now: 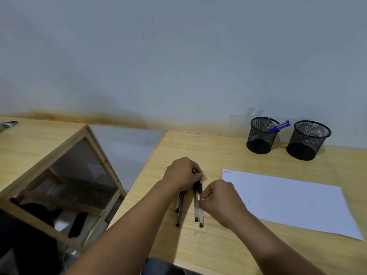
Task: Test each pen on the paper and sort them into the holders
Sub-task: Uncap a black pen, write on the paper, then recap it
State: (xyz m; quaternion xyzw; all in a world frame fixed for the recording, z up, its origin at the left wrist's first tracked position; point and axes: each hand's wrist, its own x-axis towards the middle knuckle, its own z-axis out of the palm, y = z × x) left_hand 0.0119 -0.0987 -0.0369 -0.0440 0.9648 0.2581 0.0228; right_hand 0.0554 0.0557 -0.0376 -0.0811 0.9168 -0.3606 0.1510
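Several clear pens with black caps lie side by side on the wooden table point(218, 251). One pair of pens point(179, 211) pokes out from under my left wrist. Another pair of pens point(198, 207) lies between my hands. My left hand point(182, 172) pinches the capped top end of that pair. My right hand point(220, 199) pinches the barrel of one of them from the right. A white sheet of paper point(294, 203) lies to the right, with a small blue scribble point(227, 171) at its far left corner. Two black mesh holders stand at the back: the left holder point(262, 135) contains blue pens point(279, 127), and the right holder point(307, 140) looks empty.
A wall runs close behind the table. To the left, across a gap, stands a wooden cabinet point(39, 147) with a glass side panel and a small dark object point(9, 124) on its top. The table's left edge is just left of my left hand.
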